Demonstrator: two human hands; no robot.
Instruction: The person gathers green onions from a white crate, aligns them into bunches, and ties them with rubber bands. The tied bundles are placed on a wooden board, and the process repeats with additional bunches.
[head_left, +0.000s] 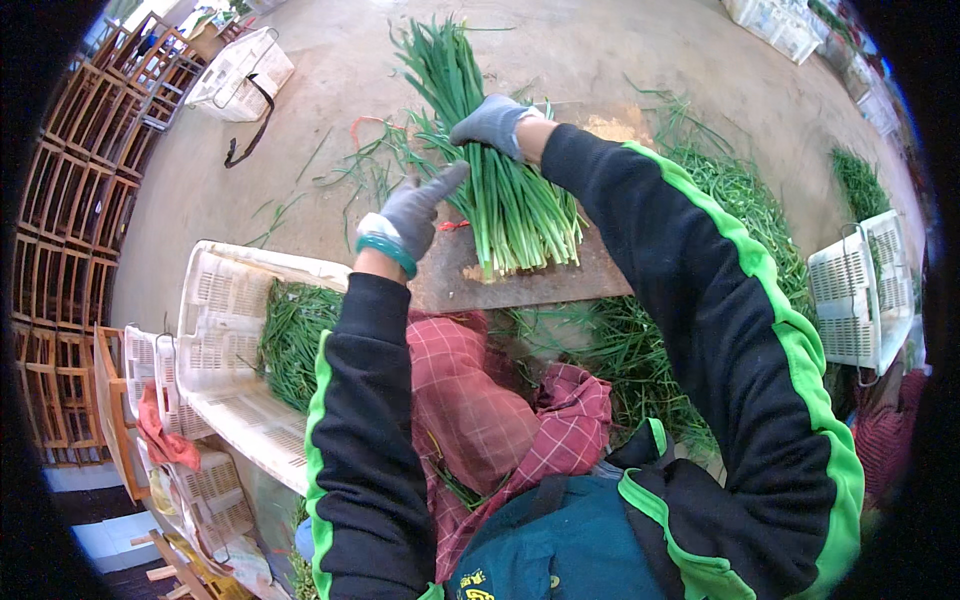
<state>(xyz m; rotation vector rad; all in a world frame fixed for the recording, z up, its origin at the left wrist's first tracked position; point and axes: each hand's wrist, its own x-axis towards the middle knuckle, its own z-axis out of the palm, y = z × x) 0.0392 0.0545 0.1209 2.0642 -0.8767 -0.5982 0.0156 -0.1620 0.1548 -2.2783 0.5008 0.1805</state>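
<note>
A thick bundle of green Chinese chives (517, 217) lies over a worn board (551, 289), pale stem ends towards me and leaf tips pointing away. My right hand (489, 126), in a grey glove, is closed over the bundle's middle. Just left of the stems is my left hand (416, 210), gloved in grey with a teal bangle at the wrist. Its index finger extends to the bundle's edge, and nothing shows in its grasp. A short red tie (453, 225) sits on the board between that hand and the stems.
To my left, a white plastic crate (225, 322) holds loose chives (296, 337). More loose greens (645, 360) are heaped right of the board. A white crate (844, 300) stands far right, another crate (244, 75) upper left. Wooden racks (67, 202) line the left side.
</note>
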